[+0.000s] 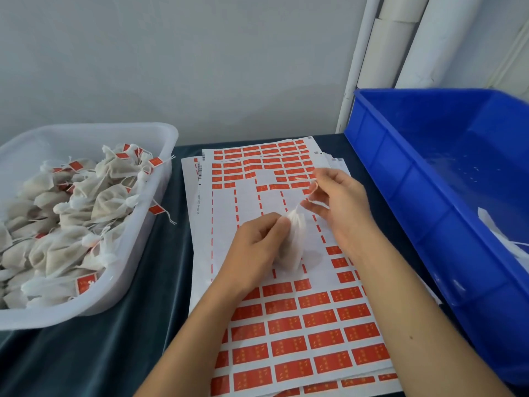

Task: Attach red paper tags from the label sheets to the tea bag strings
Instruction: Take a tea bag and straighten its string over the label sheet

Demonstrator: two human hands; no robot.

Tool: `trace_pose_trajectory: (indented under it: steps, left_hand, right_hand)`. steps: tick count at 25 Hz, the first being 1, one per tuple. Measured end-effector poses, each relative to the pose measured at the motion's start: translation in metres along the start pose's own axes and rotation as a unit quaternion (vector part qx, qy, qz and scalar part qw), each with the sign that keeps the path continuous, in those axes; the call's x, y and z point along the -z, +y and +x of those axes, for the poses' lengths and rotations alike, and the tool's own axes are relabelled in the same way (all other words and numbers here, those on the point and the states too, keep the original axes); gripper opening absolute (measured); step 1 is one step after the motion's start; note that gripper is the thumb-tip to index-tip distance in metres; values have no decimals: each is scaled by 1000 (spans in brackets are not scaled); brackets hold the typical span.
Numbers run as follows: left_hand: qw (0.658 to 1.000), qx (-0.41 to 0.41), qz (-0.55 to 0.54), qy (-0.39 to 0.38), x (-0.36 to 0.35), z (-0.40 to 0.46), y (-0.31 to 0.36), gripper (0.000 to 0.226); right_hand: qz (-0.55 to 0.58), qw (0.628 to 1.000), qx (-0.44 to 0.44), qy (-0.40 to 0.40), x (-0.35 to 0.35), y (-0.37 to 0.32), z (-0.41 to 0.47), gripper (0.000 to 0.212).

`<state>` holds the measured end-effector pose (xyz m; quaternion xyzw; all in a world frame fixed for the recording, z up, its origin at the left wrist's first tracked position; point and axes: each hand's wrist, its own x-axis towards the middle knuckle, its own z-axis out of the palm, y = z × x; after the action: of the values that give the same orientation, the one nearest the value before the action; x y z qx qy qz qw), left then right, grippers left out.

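Tea bag pinched upright in my left hand over the label sheet, right hand fingers curled, seemingly pinching its string; I'd keep the string taut before peeling a red tag.

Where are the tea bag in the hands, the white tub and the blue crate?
tea bag (294, 239), head view, on its white pouch between the hands.
white tub (160, 133), head view, on its far right rim.
blue crate (400, 179), head view, on its outer left wall.
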<state>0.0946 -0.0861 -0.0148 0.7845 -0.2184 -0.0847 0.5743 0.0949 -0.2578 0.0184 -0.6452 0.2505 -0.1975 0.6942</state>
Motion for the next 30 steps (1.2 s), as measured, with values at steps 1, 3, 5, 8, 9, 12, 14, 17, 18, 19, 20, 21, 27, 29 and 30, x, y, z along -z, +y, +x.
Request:
trace_pose_trajectory:
  steps: [1,3,5,8,9,12,14,17,18,19,20,21,27,29,30]
  left_hand:
    - [1000,0,-2,6,0,1,-1,40]
    - [1000,1,-4,13,1,3,-4,42]
    - [1000,-4,2,17,0,4,-6,42]
    - [1000,-7,1,24,0,6,-8,42]
    - [1000,-9,-5,25,1,6,-8,42]
    - [999,-10,-17,27,3,5,-8,38]
    - [1000,-8,-17,21,3,5,-7,39]
    - [1000,-8,-15,1,3,5,-3,38]
    - [1000,-8,-18,-13,3,4,-2,35]
    - [999,-6,-20,-28,3,4,-1,32]
    - [999,-4,-18,-40,3,3,0,29]
    - [999,-4,-9,-49,2,3,1,27]
    - [998,7,49,-50,0,3,-3,23]
    - [998,11,47,-42,2,3,-4,28]
    - [998,12,46,-40,2,3,-3,30]
  right_hand:
    - [-66,997,16,38,2,7,-1,10]
    - [-209,969,104,74,4,19,-9,24]
    - [-252,950,182,18,7,21,-13,38]
    - [-185,949,186,-175,11,18,-17,40]
    - [-177,943,172,-223,12,17,-19,38]
    - [-202,933,179,-239,13,18,-25,22]
    - [-215,934,188,-214,13,16,-27,16]
    - [-232,936,179,-197,14,16,-24,15]
    - [-232,937,172,-198,14,18,-25,16]
    - [-229,939,165,-200,13,19,-25,17]
    - [-224,940,159,-201,13,21,-25,18]
    - [-220,941,158,-201,12,21,-26,18]
    - [-207,947,151,-193,12,21,-24,20]
    - [-184,954,109,-210,13,20,-23,20]
    - [-171,956,82,-224,14,20,-22,22]
